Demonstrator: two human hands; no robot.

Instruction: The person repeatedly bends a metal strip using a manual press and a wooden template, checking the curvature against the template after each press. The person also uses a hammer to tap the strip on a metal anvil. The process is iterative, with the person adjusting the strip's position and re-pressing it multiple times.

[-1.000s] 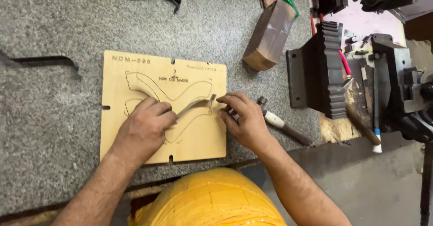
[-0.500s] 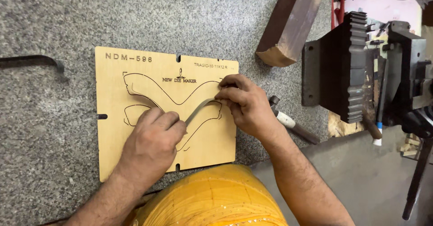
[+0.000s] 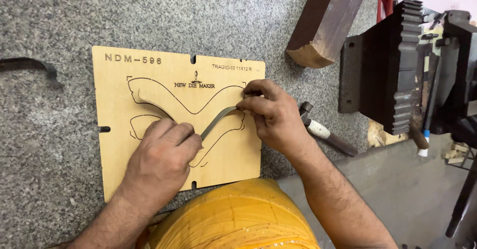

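A pale plywood board (image 3: 149, 80) with laser-cut curved slots and dark lettering lies flat on a grey speckled stone bench (image 3: 59, 20). A thin curved metal strip (image 3: 216, 121) stands on edge along the board's slots, running from upper left to right. My left hand (image 3: 161, 152) presses down on the strip's middle with closed fingers. My right hand (image 3: 268, 112) pinches the strip's right end between thumb and fingertips at the board's right side. Below the board sits a yellow rounded object (image 3: 233, 216).
A hammer (image 3: 325, 132) lies just right of my right hand. A brown wooden block (image 3: 325, 20) rests at the upper right. A black ribbed metal machine (image 3: 397, 65) stands at the right. A bent dark metal strip (image 3: 30, 65) lies at the left.
The view has shifted, so the board sits more centred and larger. My right hand has slid along the strip to its right end; my left hand stays pressing on the middle.
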